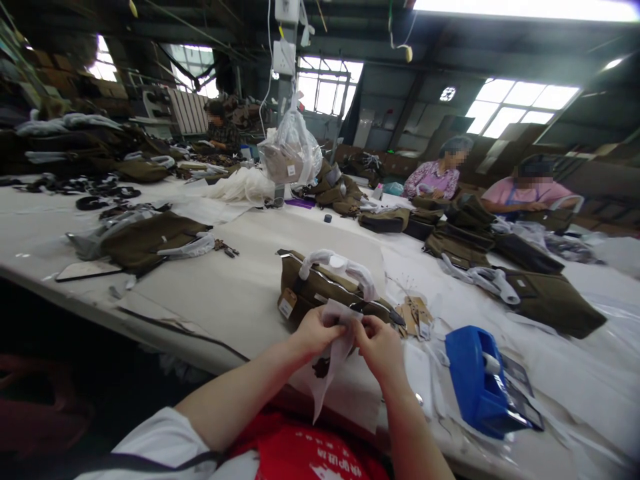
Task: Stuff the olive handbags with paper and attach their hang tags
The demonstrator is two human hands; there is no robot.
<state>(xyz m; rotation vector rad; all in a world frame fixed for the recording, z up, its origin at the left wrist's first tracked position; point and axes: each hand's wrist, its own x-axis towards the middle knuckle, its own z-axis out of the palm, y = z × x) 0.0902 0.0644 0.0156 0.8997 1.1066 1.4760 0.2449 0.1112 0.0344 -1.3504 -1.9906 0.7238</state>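
In the head view, a thin white sheet of wrapping paper (336,353) hangs between my two hands in front of an olive handbag (320,283). My left hand (320,331) pinches the paper from the left. From the right, my right hand (377,343) also has its fingers closed on it. The bag stands upright, its handle (337,263) wrapped in white material, and a brown tag (287,303) hangs at its left end. A small dark piece (321,367) shows behind the paper; I cannot make out what it is.
A blue tape dispenser (475,380) stands at the right, near brown tags (415,313). Another olive bag (155,240) lies at the left. More bags (555,297) cover the right side, where two co-workers sit. A clear plastic bag (293,150) hangs from a post.
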